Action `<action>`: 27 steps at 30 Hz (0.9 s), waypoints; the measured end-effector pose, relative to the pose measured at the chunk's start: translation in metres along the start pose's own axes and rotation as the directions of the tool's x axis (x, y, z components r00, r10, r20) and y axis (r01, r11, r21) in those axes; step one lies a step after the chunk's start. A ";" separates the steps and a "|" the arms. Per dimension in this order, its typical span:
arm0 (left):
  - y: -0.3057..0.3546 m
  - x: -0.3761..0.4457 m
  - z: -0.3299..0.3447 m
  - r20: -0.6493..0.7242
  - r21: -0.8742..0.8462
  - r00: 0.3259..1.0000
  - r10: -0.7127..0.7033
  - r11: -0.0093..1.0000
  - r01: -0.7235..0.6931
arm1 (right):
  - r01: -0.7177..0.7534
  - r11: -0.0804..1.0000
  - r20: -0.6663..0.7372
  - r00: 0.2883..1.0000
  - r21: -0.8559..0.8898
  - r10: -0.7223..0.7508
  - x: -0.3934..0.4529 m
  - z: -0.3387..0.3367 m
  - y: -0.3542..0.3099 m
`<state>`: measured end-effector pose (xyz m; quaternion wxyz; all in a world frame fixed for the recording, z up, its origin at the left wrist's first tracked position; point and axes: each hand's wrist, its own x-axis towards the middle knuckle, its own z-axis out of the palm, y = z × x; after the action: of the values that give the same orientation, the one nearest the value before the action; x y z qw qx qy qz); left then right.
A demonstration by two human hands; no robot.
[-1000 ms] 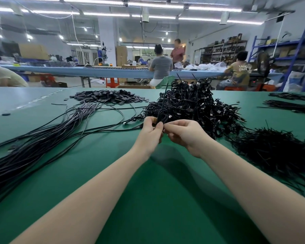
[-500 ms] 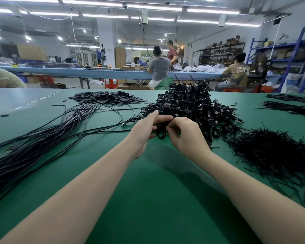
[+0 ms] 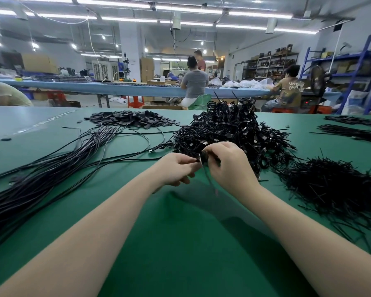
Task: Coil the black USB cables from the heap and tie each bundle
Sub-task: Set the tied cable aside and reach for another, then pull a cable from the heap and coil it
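Note:
My right hand (image 3: 229,166) grips a small coiled black cable bundle (image 3: 205,157) just above the green table (image 3: 180,243). My left hand (image 3: 177,169) pinches a thin black tie at the bundle's left side; one tie end hangs down blurred between the hands. Behind them rises a tall pile of tied black cable bundles (image 3: 229,127). A heap of long loose black USB cables (image 3: 43,174) fans out across the table's left side. A mound of thin black twist ties (image 3: 330,187) lies to the right.
A flat pile of small black rectangular pieces (image 3: 129,118) lies at the back left. More black cables (image 3: 356,131) sit at the far right edge. Beyond the table, several people sit or stand at a long blue workbench (image 3: 124,88); blue shelving stands at the right.
My hands have drawn slightly apart and lower. The left fingers went from lying over the bundle to pinching the tie, and the tie end now hangs blurred between the hands.

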<state>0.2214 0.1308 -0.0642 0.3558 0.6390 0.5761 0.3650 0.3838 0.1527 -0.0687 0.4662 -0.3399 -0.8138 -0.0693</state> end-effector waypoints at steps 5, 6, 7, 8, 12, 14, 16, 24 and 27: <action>0.015 -0.001 0.010 0.087 -0.130 0.996 -0.003 0.991 0.015 | -0.082 0.993 -0.130 0.987 0.090 0.093 0.005 -0.002 0.005; 0.018 0.000 0.010 0.067 -0.178 0.998 0.000 0.984 0.012 | -0.086 0.992 -0.135 0.986 0.091 0.098 0.005 -0.003 0.005; 0.019 0.000 0.008 0.044 -0.217 0.999 0.009 0.976 0.001 | -0.085 0.992 -0.125 0.988 0.089 0.096 0.005 -0.003 0.005; 0.020 0.000 0.006 0.026 -0.255 0.999 0.019 0.967 -0.012 | -0.081 0.993 -0.106 0.990 0.090 0.090 0.005 -0.002 0.003; 0.020 0.000 0.002 0.039 -0.485 0.999 0.030 0.875 -0.008 | -0.119 0.987 -0.096 0.987 0.105 0.129 0.004 0.004 -0.002; 0.021 0.001 0.003 0.056 -0.531 0.998 0.029 0.848 0.005 | -0.161 0.980 -0.112 0.978 0.119 0.174 0.004 0.004 -0.002; 0.023 0.001 0.004 0.058 -0.545 0.998 0.034 0.838 0.003 | -0.189 0.973 -0.099 0.974 0.133 0.203 0.004 0.004 0.001; 0.017 0.004 0.005 -0.197 -0.455 0.969 0.147 0.862 -0.223 | -0.147 0.981 -0.038 0.988 0.124 0.152 0.000 0.011 0.001; 0.012 0.008 0.008 -0.198 -0.370 0.949 0.246 0.877 -0.305 | -0.149 0.980 -0.022 0.988 0.131 0.153 0.001 0.011 0.002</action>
<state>0.2343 0.1373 -0.0569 0.3790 0.6010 0.4173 0.5666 0.3773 0.1597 -0.0745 0.5040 -0.3690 -0.7808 0.0135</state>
